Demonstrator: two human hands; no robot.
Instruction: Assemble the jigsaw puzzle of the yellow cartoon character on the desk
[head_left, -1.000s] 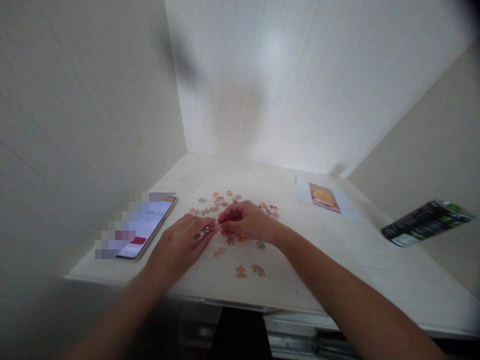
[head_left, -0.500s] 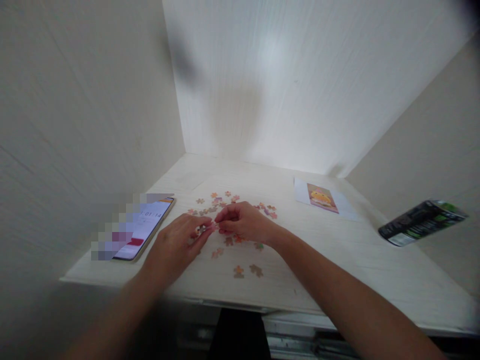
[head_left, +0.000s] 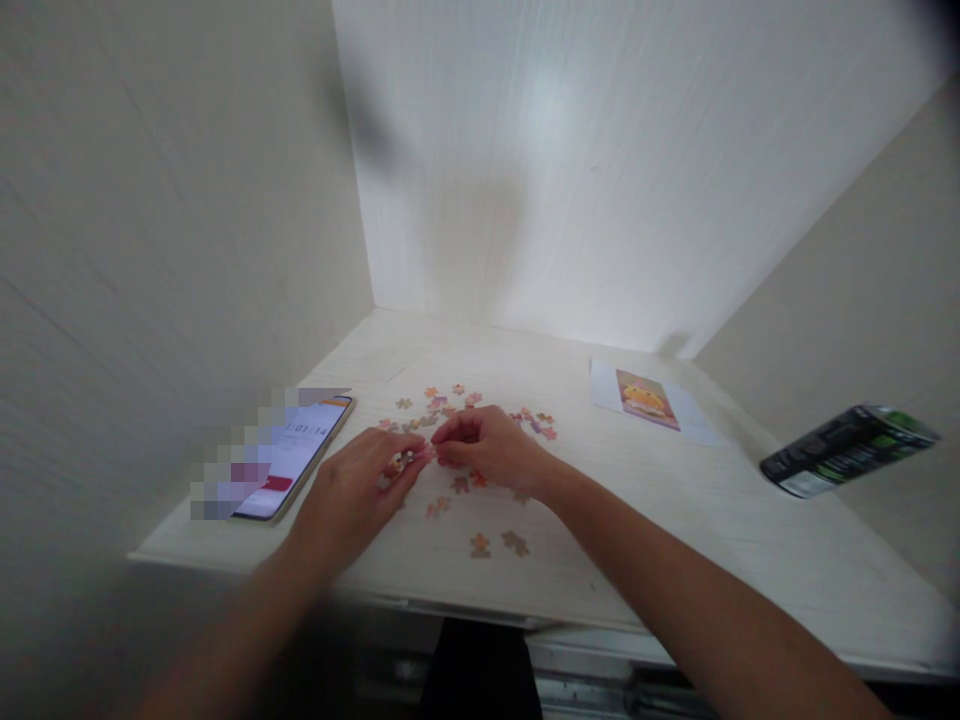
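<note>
Fingertip to fingertip, my left hand [head_left: 361, 475] and my right hand [head_left: 491, 447] meet over the middle of the table. Both are closed in a pinch on small pinkish jigsaw pieces [head_left: 429, 453], mostly covered by the fingers; whether they are joined I cannot tell. Loose jigsaw pieces [head_left: 437, 403] lie behind the hands, and more pieces [head_left: 535, 422] are beyond my right hand. Nearer to me a small group of pieces [head_left: 438, 508] and two separate spots with a piece [head_left: 480, 545] and some brownish pieces [head_left: 515, 543] rest on the tabletop.
On the left lies a phone [head_left: 289, 455] with a timer on its screen. A printed picture of a yellow figure [head_left: 647, 399] on white paper is at the back right. A black and green can-like container [head_left: 847, 450] stands at the right. Pale walls [head_left: 480, 200] enclose the table [head_left: 637, 540].
The view has shifted very slightly. Both hands keep their pinch in nearly the same place, with only tiny finger movement.
</note>
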